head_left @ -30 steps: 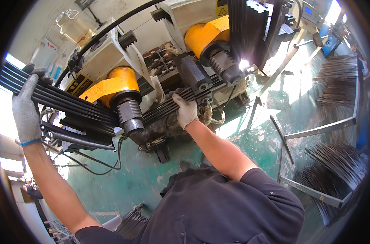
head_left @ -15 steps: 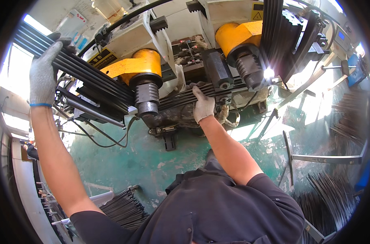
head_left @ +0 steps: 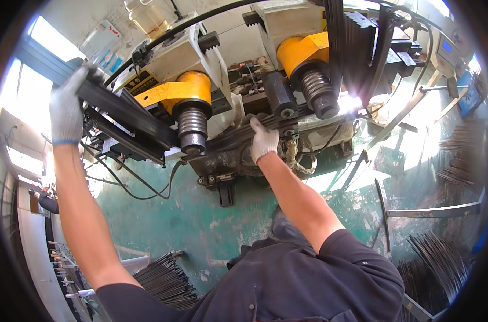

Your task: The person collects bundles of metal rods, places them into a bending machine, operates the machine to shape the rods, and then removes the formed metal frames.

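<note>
A bundle of long dark metal rods (head_left: 123, 110) runs behind the left grooved spindle (head_left: 192, 129) of a bending machine, blurred by motion. My left hand (head_left: 68, 110), in a pale knit glove, is closed around the rods' upper left stretch. Between the two spindles, my gloved right hand (head_left: 264, 140) grips the bundle's middle stretch, thumb on top and fingers hidden behind. By the right grooved spindle (head_left: 318, 94), dark rods (head_left: 335, 43) rise steeply. Yellow arms (head_left: 182, 88) carry the spindles. A dark hexagonal block (head_left: 279, 94) sits just above my right hand.
Black cables (head_left: 142, 196) hang below the machine's left side. Bundles of rods lie on a rack (head_left: 166, 279) at lower left and in a stand (head_left: 437, 263) at lower right. A metal frame (head_left: 434, 212) stands on the green floor. A control box (head_left: 450, 51) is at far right.
The rods have shifted and blurred, with both hands keeping hold. My left hand has moved slightly right and down in view. The spindles' ringed grooves now show more plainly.
</note>
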`<action>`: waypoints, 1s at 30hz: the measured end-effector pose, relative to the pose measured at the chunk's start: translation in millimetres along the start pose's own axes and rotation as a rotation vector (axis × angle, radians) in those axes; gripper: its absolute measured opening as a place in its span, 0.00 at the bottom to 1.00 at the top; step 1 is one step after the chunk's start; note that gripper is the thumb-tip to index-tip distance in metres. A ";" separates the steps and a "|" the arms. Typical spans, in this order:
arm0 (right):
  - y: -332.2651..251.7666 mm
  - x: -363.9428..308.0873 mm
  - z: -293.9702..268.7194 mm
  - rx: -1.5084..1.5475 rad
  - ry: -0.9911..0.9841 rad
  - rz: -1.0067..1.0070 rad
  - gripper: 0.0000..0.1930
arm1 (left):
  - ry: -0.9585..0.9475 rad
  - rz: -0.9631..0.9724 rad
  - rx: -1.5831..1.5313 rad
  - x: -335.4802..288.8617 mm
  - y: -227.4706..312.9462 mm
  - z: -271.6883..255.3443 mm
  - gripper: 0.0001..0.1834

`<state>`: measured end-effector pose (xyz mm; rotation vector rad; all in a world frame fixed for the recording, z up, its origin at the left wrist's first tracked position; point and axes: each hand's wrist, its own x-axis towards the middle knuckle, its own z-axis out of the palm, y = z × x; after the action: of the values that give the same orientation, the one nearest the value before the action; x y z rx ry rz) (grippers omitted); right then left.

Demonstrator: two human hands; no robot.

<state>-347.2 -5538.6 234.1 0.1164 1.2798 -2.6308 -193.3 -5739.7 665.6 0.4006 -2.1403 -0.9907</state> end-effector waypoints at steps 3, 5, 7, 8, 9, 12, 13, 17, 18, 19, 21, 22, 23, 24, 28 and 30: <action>-28.9 -45.4 -27.5 0.119 -0.010 -0.040 0.06 | 0.049 -0.013 0.048 -53.1 10.0 -14.3 0.20; -56.4 -90.4 -58.8 -0.104 0.026 -0.115 0.03 | 0.078 -0.067 0.087 -99.2 4.3 -26.9 0.18; -74.7 -115.3 -110.7 0.078 -0.122 -0.065 0.04 | 0.177 -0.131 -0.126 -155.9 -3.9 -11.4 0.19; -91.9 -131.1 -139.3 -0.016 -0.041 -0.053 0.04 | 0.127 -0.105 -0.116 -187.2 -14.1 -9.9 0.18; -109.7 -149.7 -162.5 -0.099 0.018 -0.023 0.05 | 0.098 -0.079 -0.087 -226.9 -15.3 -17.6 0.18; -158.4 -169.7 -284.3 -0.093 0.273 -0.035 0.08 | 0.091 -0.362 -0.599 -287.0 -45.3 21.7 0.14; -192.8 -179.9 -322.1 -0.240 0.388 -0.031 0.08 | 0.079 -0.414 -0.641 -310.7 -45.3 44.5 0.14; -290.3 -206.0 -486.4 -0.308 0.719 -0.363 0.15 | 0.013 -0.673 -0.815 -414.2 -48.1 135.5 0.18; -312.9 -209.5 -518.7 -0.316 0.763 -0.412 0.15 | -0.023 -0.751 -0.851 -436.2 -48.4 159.7 0.19; -339.7 -213.1 -549.4 -0.326 0.804 -0.454 0.16 | -0.067 -0.826 -0.895 -459.4 -50.7 184.9 0.20; -408.1 -229.5 -588.3 -0.513 0.874 -0.505 0.16 | -0.253 -1.024 -1.174 -518.6 -64.9 238.0 0.17; -436.8 -238.9 -618.6 -0.579 0.918 -0.538 0.16 | -0.273 -0.736 -1.070 -537.8 -13.5 288.3 0.13; -467.1 -245.7 -649.2 -0.642 0.951 -0.569 0.15 | -0.226 -0.939 -1.157 -561.2 2.5 320.1 0.10; -496.4 -251.9 -681.8 -0.752 1.009 -0.598 0.16 | -0.316 -0.984 -1.176 -587.0 0.0 349.3 0.11; -616.0 -280.7 -787.7 -1.143 1.209 -0.583 0.17 | -0.400 -1.334 -1.206 -675.5 38.4 475.4 0.13; -679.2 -279.1 -837.7 -1.291 1.237 -0.606 0.17 | -0.498 -1.549 -1.167 -710.3 55.2 535.3 0.13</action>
<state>-246.5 -4430.2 282.8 1.3761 3.4560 -1.2282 -97.1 -5036.4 126.9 1.2768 -0.8199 -3.0943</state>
